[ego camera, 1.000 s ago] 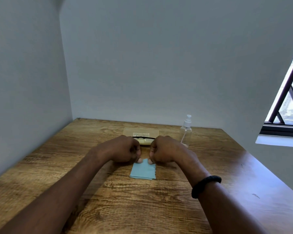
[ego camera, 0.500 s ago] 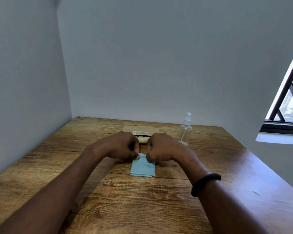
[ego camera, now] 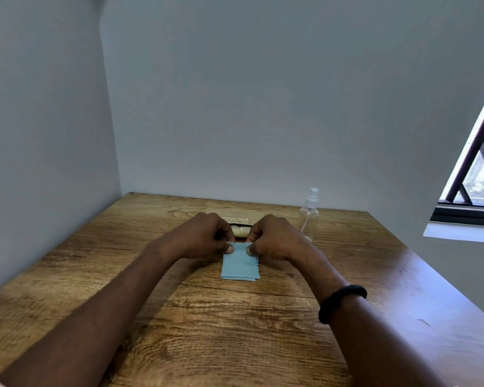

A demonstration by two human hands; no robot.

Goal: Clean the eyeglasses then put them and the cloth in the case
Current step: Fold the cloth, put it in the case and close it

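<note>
A light blue cleaning cloth (ego camera: 240, 266), folded into a narrow rectangle, lies on the wooden table (ego camera: 235, 325) in front of me. My left hand (ego camera: 204, 240) pinches its far left corner and my right hand (ego camera: 274, 238) pinches its far right corner. Just behind my hands sits a tan case (ego camera: 242, 217) with white print, its lid open. A cream-coloured piece with a dark rim (ego camera: 241, 231) shows between my hands; the eyeglasses themselves are mostly hidden there.
A clear spray bottle (ego camera: 308, 216) with a white nozzle stands upright at the back right of the table, close to my right hand. Grey walls close off the left and the back. A window (ego camera: 478, 174) is to the right.
Both hands have kept hold of the cloth's far edge and drawn it slightly farther from me; the cloth looks more neatly folded. The view has tilted up a little.
</note>
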